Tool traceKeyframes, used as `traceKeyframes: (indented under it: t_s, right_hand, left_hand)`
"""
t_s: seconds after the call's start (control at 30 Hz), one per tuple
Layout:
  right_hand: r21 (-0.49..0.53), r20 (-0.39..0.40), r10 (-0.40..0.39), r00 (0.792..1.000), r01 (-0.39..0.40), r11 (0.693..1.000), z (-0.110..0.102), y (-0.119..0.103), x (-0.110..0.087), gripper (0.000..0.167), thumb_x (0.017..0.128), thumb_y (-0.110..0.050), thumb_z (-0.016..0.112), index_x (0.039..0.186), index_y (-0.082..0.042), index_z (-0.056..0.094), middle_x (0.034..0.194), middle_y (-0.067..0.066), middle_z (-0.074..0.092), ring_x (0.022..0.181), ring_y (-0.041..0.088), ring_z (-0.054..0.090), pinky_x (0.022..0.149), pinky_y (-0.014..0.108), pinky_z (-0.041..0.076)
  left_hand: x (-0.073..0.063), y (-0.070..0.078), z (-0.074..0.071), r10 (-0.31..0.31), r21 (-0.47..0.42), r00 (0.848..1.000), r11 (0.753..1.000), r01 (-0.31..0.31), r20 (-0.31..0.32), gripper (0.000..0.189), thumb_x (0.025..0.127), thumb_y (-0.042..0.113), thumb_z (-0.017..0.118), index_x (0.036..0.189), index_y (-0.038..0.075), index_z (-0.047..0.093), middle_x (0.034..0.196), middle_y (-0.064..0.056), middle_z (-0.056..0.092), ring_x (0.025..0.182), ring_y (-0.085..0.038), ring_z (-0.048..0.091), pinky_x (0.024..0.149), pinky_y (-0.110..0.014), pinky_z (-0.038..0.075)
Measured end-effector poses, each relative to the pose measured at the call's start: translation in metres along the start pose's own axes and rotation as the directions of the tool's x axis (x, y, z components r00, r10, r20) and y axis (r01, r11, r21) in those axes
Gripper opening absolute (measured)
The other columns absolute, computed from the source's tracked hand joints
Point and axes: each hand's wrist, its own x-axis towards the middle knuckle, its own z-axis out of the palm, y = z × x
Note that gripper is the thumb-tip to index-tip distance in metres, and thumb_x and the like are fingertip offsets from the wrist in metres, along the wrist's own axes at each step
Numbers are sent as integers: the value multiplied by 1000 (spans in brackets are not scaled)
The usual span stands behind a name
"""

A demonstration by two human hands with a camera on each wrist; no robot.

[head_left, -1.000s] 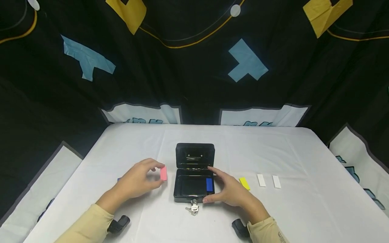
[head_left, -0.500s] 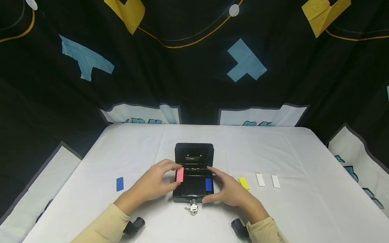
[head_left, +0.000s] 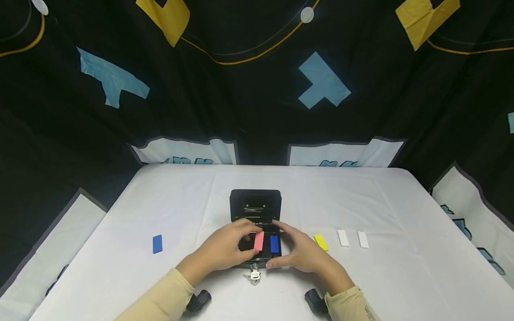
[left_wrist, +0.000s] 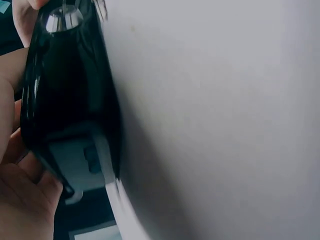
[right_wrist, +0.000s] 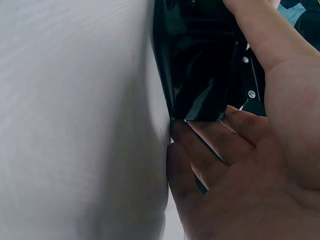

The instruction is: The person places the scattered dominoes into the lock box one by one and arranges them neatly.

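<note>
A small black cash box [head_left: 255, 199] stands in the middle of the table with its lid raised. My left hand [head_left: 225, 246] pinches a pink block [head_left: 259, 240] between thumb and fingers over the box's tray. A blue block [head_left: 274, 244] lies inside along the right wall. My right hand [head_left: 301, 252] holds the box by its right side, thumb at the front corner and fingers toward the hinge. In the left wrist view the box's lock [left_wrist: 64, 19] shows; in the right wrist view fingers [right_wrist: 200, 150] rest along the box wall [right_wrist: 200, 70].
Keys [head_left: 253, 277] hang from the lock at the box's front. Another blue block [head_left: 157, 244] lies on the white table [head_left: 120, 276] to the left. To the right are a yellow block [head_left: 321, 242] and two white blocks [head_left: 343, 238]. A dark curtain [head_left: 257, 107] hangs behind.
My left hand has carried the pink block rightward from beside the box to over its tray, uncovering the blue block on the table's left. My right hand keeps its hold on the box.
</note>
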Motion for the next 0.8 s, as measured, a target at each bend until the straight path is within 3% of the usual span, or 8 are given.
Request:
traceKeyframes:
  t_s: [0.13, 0.2, 0.47, 0.6, 0.8]
  right_hand:
    - [-2, 4, 19, 1000, -19, 1000, 1, -1, 0, 108, 65, -42, 95, 155, -18, 41, 149, 16, 48, 139, 35, 42, 112, 59, 29]
    - [-9, 4, 24, 1000, -24, 1000, 1, -1, 1, 108, 65, -43, 95, 155, -18, 41, 150, 16, 48, 140, 35, 41, 112, 59, 29]
    - [-13, 5, 33, 999, -33, 999, 0, 0, 1, 108, 65, -44, 95, 155, -19, 41, 151, 14, 46, 141, 35, 40, 111, 60, 30]
    - [-9, 7, 27, 1000, -27, 1000, 1, 1, 1, 108, 65, -44, 95, 155, -18, 41, 151, 14, 47, 141, 35, 39, 112, 59, 28]
    - [-4, 6, 14, 1000, -14, 1000, 1, 2, 1, 108, 65, -43, 95, 155, -17, 40, 150, 15, 47, 140, 35, 40, 112, 58, 29]
  left_hand:
    - [5, 3, 4, -6, 20, 1000, 1000, 6, 20, 45, 86, 30, 80, 126, 14, 68, 113, 5, 62, 81, -5, 58, 72, -28, 52]
    - [7, 5, 6, -12, 35, 1000, 999, 11, 27, 44, 85, 31, 81, 124, 13, 69, 112, 4, 63, 80, -6, 57, 71, -28, 51]
    - [17, 12, 7, -88, 151, 991, 986, 72, 98, 45, 85, 39, 80, 121, 15, 72, 120, 1, 66, 110, -20, 63, 92, -44, 52]
    - [19, 15, 8, -120, 189, 984, 977, 95, 129, 45, 86, 42, 79, 122, 16, 72, 122, 1, 66, 111, -22, 63, 93, -46, 52]
    - [21, 17, 8, -117, 190, 984, 978, 90, 137, 44, 88, 42, 77, 123, 15, 71, 121, 2, 65, 109, -21, 63, 91, -46, 52]
